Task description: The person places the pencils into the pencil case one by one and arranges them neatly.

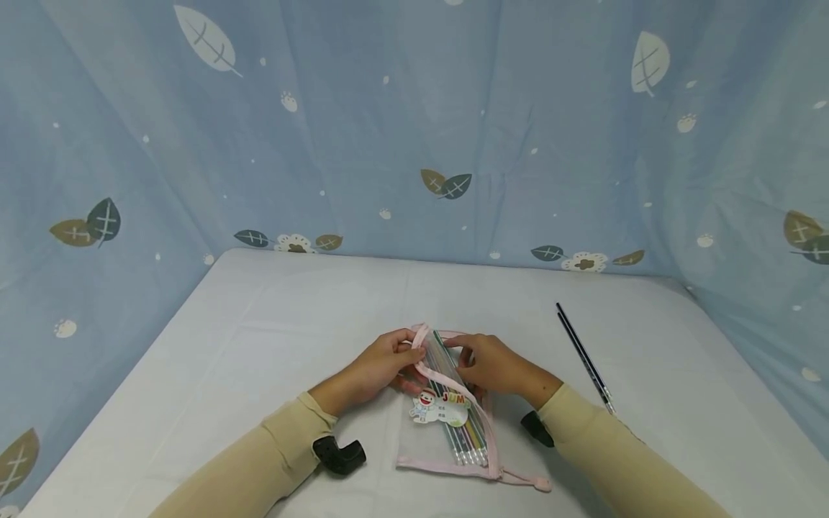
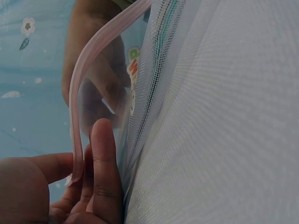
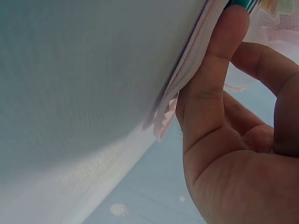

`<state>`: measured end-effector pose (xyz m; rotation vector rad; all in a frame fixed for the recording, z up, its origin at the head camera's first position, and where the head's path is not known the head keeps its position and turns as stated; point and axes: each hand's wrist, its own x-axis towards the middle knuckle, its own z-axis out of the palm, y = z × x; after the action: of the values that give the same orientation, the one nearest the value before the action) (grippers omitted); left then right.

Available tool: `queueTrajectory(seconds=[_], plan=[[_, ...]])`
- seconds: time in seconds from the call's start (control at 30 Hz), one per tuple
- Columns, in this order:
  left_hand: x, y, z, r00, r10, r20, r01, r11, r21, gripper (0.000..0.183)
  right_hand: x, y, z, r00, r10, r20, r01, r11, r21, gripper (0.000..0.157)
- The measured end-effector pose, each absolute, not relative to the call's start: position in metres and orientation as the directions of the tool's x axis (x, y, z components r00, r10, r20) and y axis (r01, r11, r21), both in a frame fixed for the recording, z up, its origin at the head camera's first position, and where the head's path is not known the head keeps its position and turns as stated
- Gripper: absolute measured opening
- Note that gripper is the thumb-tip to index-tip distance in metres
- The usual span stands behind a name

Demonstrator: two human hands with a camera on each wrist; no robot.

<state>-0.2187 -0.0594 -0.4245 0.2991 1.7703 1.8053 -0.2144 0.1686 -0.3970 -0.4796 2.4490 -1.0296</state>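
A see-through mesh pencil pouch (image 1: 419,440) with pink edging lies at the front middle of the white table, its zipped side parted. Several coloured pencils (image 1: 468,440) are inside, slanting along the pouch, and a cartoon label (image 1: 437,409) covers part of them. My left hand (image 1: 383,365) pinches the pink edge (image 2: 80,84) at the pouch's far end, between thumb and fingers. At the opening, my right hand (image 1: 495,365) holds the pencils with thumb and bent fingers. In the right wrist view a green pencil end (image 3: 240,3) shows at the thumb tip.
Two dark pencils (image 1: 584,358) lie side by side on the table, right of the pouch. A pink zipper pull (image 1: 541,484) sticks out at the pouch's near right corner. Blue leaf-print cloth (image 1: 388,129) hangs behind and beside the table (image 1: 291,309).
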Motion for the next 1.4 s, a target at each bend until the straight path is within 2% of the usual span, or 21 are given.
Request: queueTrajectory(seconds=[0.43, 0.7, 0.97, 1.23, 1.4], plan=[[-0.218, -0.057, -0.423, -0.803, 0.543, -0.246, -0.258, 0.057, 0.965, 0.03, -0.21, 0.173, -0.393, -0.839, -0.498, -0.219, -0.201, 0.657, -0.727, 0.052], [-0.218, -0.056, -0.423, -0.8, 0.55, -0.239, -0.256, 0.047, 0.965, 0.031, -0.198, 0.19, -0.385, -0.889, -0.457, -0.018, -0.337, 0.681, -0.65, 0.04], [-0.219, -0.057, -0.425, -0.806, 0.538, -0.247, -0.26, 0.053, 0.964, 0.027, -0.188, 0.214, -0.38, -0.929, -0.361, 0.075, -0.336, 0.744, -0.577, 0.038], [-0.219, -0.057, -0.426, -0.806, 0.539, -0.247, -0.261, 0.052, 0.964, 0.027, -0.184, 0.24, -0.379, -0.93, -0.295, 0.22, -0.368, 0.771, -0.521, 0.04], [-0.219, -0.056, -0.426, -0.807, 0.537, -0.245, -0.254, 0.057, 0.965, 0.028, -0.186, 0.258, -0.381, -0.934, -0.249, 0.257, -0.351, 0.782, -0.515, 0.044]])
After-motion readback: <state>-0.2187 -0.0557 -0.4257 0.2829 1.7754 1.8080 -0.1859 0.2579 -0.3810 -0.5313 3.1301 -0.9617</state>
